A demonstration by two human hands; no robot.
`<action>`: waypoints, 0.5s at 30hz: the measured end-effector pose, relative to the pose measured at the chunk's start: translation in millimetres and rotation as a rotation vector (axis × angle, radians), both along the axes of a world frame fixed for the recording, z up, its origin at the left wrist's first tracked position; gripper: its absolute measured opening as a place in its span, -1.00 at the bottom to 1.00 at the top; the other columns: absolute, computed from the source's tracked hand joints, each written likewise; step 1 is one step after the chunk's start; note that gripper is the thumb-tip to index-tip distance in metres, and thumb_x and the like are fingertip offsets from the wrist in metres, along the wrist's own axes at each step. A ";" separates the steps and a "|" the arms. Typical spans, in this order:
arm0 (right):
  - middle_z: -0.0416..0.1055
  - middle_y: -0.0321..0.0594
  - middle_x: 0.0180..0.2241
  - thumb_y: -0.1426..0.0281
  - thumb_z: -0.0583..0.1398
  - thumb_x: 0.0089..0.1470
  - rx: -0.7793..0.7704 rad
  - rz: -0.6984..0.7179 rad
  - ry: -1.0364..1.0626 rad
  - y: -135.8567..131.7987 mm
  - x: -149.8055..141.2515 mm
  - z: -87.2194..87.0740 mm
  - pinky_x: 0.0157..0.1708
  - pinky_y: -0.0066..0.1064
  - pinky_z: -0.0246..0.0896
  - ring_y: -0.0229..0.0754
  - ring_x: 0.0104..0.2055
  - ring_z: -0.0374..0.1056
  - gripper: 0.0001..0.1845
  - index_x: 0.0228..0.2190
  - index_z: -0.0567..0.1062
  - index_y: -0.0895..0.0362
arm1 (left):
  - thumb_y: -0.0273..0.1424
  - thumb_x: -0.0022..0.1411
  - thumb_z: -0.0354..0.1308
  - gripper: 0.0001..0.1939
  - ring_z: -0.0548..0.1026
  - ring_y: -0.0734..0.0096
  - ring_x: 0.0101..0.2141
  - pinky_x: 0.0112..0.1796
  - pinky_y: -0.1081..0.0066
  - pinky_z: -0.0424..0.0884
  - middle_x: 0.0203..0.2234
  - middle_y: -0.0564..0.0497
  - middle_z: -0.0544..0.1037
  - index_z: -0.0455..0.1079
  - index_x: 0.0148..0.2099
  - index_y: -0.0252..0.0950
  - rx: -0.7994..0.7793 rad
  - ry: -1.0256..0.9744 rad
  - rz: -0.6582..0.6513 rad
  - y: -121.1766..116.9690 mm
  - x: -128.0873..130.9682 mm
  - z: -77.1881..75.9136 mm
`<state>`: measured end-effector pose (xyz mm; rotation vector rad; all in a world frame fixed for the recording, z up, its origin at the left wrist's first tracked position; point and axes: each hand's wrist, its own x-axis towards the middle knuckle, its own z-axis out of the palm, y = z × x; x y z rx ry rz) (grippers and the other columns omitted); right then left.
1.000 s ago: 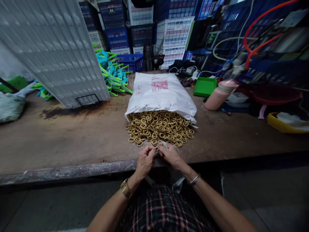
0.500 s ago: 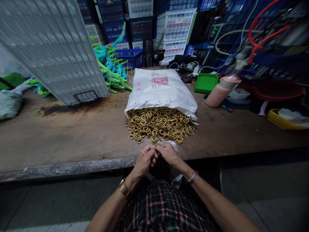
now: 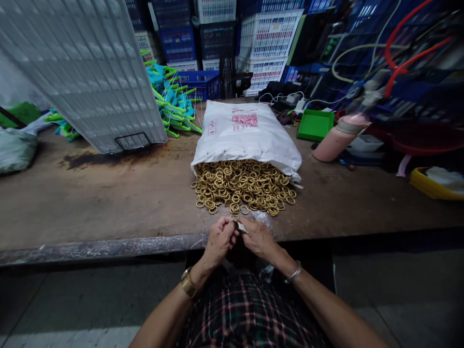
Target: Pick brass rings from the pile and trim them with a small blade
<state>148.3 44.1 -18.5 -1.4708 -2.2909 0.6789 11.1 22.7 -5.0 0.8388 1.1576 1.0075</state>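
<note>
Rings lie just to the far side of the right hand, gripping a slanted blade, and the pinched left hand (contents hidden from me).

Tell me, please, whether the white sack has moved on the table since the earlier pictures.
No, neither left nor right: against the green tray, the white sack keeps its place on the table; the camera's whole view has shifted.

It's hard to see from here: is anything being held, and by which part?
A small pale strip, between the left hand and right hand; whether both grip it, and by which part, is too small to tell.
</note>
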 end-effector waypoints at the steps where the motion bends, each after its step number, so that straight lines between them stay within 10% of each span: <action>1: 0.34 -0.26 -0.56 0.55 -0.03 -0.08 0.012 0.000 -0.024 -0.5 -0.6 0.0 -0.50 -0.46 -0.12 -0.26 -0.52 0.17 -0.77 -0.40 0.37 0.12 | -0.18 0.05 0.08 -0.74 0.19 0.67 -0.71 -0.71 0.62 0.06 -0.62 0.14 0.34 0.23 -0.36 -0.29 0.007 0.013 0.000 -0.2 -0.1 -0.1; 15: 0.39 -0.23 -0.52 0.51 0.00 -0.08 0.006 -0.069 -0.173 10.5 5.4 -1.0 -0.52 -0.46 -0.14 -0.23 -0.49 0.23 -0.70 -0.25 0.35 0.14 | -0.09 0.06 0.07 -0.67 0.22 0.64 -0.69 -0.67 0.61 0.10 -0.65 0.13 0.32 0.21 -0.41 -0.28 0.074 -0.015 -0.111 -17.3 2.1 20.8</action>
